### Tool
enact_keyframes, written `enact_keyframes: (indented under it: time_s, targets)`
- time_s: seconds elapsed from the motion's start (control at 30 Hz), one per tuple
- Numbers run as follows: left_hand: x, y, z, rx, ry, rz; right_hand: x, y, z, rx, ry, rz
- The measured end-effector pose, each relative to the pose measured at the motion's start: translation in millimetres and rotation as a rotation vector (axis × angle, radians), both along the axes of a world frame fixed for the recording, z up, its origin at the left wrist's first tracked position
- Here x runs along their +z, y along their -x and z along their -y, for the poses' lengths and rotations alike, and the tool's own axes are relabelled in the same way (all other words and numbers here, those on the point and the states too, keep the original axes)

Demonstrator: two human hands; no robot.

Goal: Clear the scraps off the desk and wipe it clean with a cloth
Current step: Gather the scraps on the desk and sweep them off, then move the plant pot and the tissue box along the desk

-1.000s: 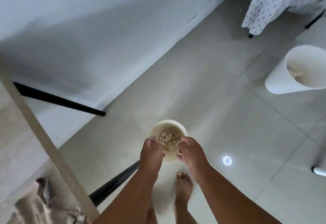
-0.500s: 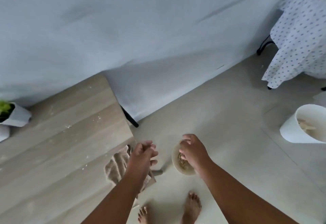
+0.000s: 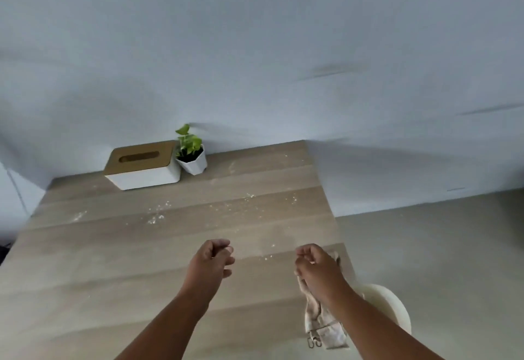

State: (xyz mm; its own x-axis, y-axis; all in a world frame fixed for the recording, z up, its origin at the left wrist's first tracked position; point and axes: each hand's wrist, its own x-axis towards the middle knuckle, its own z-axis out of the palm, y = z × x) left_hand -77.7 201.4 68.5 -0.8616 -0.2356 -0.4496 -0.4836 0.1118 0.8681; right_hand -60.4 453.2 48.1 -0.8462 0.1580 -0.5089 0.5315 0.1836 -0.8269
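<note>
Head view: your hands [image 3: 211,260] [image 3: 317,270] hover loosely curled, empty (crumbs [image 3: 156,216] remain); next, grasp the cloth [image 3: 323,328] and wipe.

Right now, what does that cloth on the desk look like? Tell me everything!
The cloth is beige, soft and crumpled, like a small towel. It lies near the desk's right front edge, with a little clip or hook at its near end. The right hand is over its far part; whether it holds the cloth cannot be told.

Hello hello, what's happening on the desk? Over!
Left hand empty, loosely curled. Right hand above cloth, grip unclear. Crumbs on desk. Nothing blocking.
</note>
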Motion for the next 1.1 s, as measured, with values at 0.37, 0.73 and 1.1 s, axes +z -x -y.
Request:
enact_keyframes:
  time_s: [0.37, 0.73, 1.1]
  targets:
    - [6, 0, 188, 0.13, 0.04, -0.062, 17, 27, 171, 0.177, -0.16, -0.101]
    - [23, 61, 232, 0.094, 0.167, -0.14, 19, 92, 234, 0.176, -0.14, -0.206]
    - [20, 173, 240, -0.02, 0.272, -0.187, -6, 197, 263, 0.148, -0.08, -0.233]
